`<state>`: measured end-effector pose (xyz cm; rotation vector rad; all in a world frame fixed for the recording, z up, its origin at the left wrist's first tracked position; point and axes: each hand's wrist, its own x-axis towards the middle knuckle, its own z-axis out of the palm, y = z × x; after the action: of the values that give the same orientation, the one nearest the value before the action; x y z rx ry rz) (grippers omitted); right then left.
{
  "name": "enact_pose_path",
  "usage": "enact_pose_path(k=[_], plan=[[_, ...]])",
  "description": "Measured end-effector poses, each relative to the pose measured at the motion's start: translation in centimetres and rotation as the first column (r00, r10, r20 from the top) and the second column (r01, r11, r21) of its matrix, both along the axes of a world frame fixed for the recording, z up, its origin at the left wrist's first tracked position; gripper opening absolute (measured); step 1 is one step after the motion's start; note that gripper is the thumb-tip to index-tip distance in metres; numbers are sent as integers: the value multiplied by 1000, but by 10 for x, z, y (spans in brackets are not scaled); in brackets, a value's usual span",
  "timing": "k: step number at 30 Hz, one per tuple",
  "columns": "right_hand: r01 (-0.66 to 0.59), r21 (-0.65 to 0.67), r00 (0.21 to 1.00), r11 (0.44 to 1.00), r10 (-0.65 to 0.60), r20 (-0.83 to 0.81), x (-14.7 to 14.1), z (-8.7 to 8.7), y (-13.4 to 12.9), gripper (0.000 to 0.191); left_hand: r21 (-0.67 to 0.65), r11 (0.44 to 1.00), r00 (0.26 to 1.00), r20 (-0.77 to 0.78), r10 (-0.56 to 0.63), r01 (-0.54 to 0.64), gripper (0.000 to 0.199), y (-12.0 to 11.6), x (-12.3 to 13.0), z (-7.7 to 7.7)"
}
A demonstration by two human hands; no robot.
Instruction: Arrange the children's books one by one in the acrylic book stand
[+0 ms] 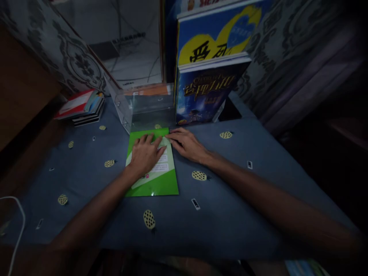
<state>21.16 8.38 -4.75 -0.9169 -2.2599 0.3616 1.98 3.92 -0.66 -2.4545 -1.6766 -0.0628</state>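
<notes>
A green book [161, 184] with a pale printed panel lies flat on the cloth-covered table. My left hand [146, 153] rests on its cover, fingers spread and pointing away from me. At the book's upper right edge is my right hand [186, 143], its fingers stretched out with the tips touching the corner. Neither hand grips anything. Just beyond the book stands a clear plastic book stand [152, 115]. Part of the book's print is hidden under my left hand.
A dark blue book [204, 92] stands upright behind my right hand, with a blue-and-yellow book [218, 34] behind it. Several stacked books [82, 107] lie at the back left. A white cable [21, 226] hangs at the left. The patterned tablecloth [230, 214] ends at the right.
</notes>
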Motion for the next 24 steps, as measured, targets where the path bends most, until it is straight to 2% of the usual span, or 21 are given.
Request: enact_pose_path(k=[6, 9, 12, 17, 20, 24], plan=[[-110, -5, 991, 994, 109, -83, 1, 6, -18, 34, -13, 996, 994, 64, -85, 86, 40, 3, -4, -5], [-127, -3, 989, 992, 126, -80, 3, 5, -21, 34, -46, 981, 978, 93, -184, 189, 39, -2, -10, -4], [-115, -19, 991, 993, 114, -73, 4, 3, -20, 32, -78, 937, 936, 119, -330, 340, 40, -19, -17, 2], [-108, -5, 988, 994, 107, -108, 5, -1, -17, 29, -136, 824, 833, 158, -531, 551, 54, -63, -29, 13], [-113, 23, 988, 993, 115, -108, 4, -1, -19, 29, -97, 816, 819, 155, -553, 569, 49, -81, -32, 11], [-103, 2, 989, 995, 102, -110, 3, 2, -36, 29, 31, 830, 818, 151, -555, 557, 35, -89, -32, 0]])
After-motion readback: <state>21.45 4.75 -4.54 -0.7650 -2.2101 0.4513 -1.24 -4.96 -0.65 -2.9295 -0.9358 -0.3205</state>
